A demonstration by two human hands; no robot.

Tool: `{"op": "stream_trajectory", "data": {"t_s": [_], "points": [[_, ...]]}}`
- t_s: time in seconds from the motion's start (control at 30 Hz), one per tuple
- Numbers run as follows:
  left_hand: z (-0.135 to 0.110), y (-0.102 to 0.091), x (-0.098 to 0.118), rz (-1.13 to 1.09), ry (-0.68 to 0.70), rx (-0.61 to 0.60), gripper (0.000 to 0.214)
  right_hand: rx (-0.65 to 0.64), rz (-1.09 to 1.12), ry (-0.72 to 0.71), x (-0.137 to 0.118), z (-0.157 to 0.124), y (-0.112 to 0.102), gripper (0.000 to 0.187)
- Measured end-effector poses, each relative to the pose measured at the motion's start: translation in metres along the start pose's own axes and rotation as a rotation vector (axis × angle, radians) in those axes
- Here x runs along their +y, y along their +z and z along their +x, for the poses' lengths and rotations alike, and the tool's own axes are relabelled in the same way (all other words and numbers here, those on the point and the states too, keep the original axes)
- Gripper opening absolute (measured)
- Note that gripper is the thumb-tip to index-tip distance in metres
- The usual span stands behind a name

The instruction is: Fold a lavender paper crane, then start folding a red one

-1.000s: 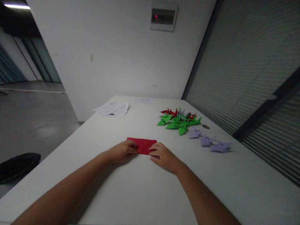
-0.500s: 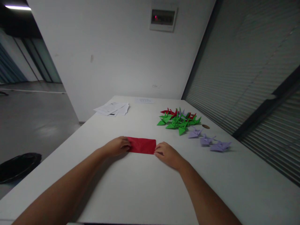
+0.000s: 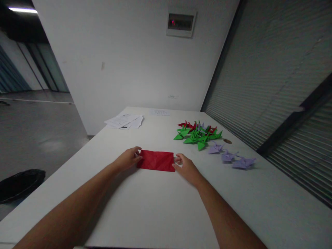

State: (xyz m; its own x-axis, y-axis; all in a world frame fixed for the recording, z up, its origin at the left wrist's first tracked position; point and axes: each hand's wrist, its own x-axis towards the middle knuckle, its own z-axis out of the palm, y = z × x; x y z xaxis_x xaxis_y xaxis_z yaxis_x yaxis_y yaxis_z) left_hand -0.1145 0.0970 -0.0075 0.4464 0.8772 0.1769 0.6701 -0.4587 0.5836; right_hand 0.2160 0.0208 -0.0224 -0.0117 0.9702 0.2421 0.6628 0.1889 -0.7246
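Observation:
A red paper [image 3: 156, 160], folded into a flat rectangle, lies on the white table [image 3: 160, 204] in front of me. My left hand [image 3: 127, 159] pinches its left edge with thumb and fingertips. My right hand [image 3: 187, 168] pinches its right edge the same way. Both forearms reach in from the bottom of the view.
A heap of green and red origami cranes [image 3: 197, 133] sits at the back right, with three lilac cranes [image 3: 229, 156] in a row beside it. White printed sheets [image 3: 124, 121] lie at the far left. A dark bag [image 3: 19, 183] rests on the floor to the left.
Both hands slid outward from on top of the red paper to its two short edges, and now pinch those edges. The whole rectangle is uncovered.

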Motion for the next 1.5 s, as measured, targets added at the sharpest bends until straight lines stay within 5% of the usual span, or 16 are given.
{"op": "stream_trajectory", "data": {"t_s": [0.37,0.67,0.77,0.97,1.3,1.5], "points": [[0.002,0.008,-0.003,-0.348,-0.022,0.089,0.072,-0.001,0.342,-0.005,0.012,0.005,0.014,0.065],[-0.002,0.000,0.000,-0.331,0.021,0.047,0.066,-0.065,0.191,-0.125,-0.015,-0.002,-0.009,0.024],[-0.003,0.001,-0.001,-0.267,0.023,0.045,0.064,-0.155,0.263,-0.231,-0.024,-0.007,-0.013,0.014],[-0.004,-0.001,-0.005,-0.351,0.069,0.068,0.064,-0.337,0.368,-0.356,-0.033,-0.017,-0.011,0.022],[-0.009,-0.005,-0.002,-0.599,0.081,-0.020,0.069,-0.662,0.263,-0.369,-0.050,-0.027,-0.014,0.038],[-0.007,-0.006,-0.006,-0.582,-0.029,0.102,0.059,-0.739,0.121,-0.386,-0.055,-0.030,-0.011,0.041]]}}
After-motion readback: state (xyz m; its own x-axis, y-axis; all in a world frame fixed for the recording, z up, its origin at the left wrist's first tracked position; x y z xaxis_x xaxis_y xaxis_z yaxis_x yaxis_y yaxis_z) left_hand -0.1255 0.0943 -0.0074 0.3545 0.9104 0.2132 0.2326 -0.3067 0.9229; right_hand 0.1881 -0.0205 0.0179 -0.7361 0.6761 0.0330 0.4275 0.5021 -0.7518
